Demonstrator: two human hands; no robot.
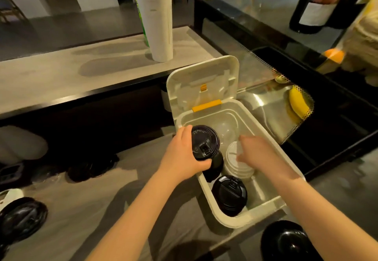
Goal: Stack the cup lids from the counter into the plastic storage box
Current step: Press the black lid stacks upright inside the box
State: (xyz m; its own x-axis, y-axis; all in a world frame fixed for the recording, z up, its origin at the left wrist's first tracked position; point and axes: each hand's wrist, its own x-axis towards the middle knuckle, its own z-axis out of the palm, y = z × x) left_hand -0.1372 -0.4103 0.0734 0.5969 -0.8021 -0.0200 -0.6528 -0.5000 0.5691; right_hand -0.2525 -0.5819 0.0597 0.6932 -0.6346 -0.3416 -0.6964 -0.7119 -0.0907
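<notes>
Lid seating, black stack into box.
My left hand (pixel 184 156) grips the black plastic cup-lid stack (pixel 205 144); right hand (pixel 257 152) rests loosely open on the white lid stack (pixel 237 162). I'd lower it squarely inside the white plastic storage box (pixel 229 213).

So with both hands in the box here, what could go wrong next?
The left hand holds a stack of black plastic lids tilted over the white plastic storage box; a loose grip could spill it. The right hand, on the white lid stack, might topple it. The nearer black lid stack leaves little room.
</notes>
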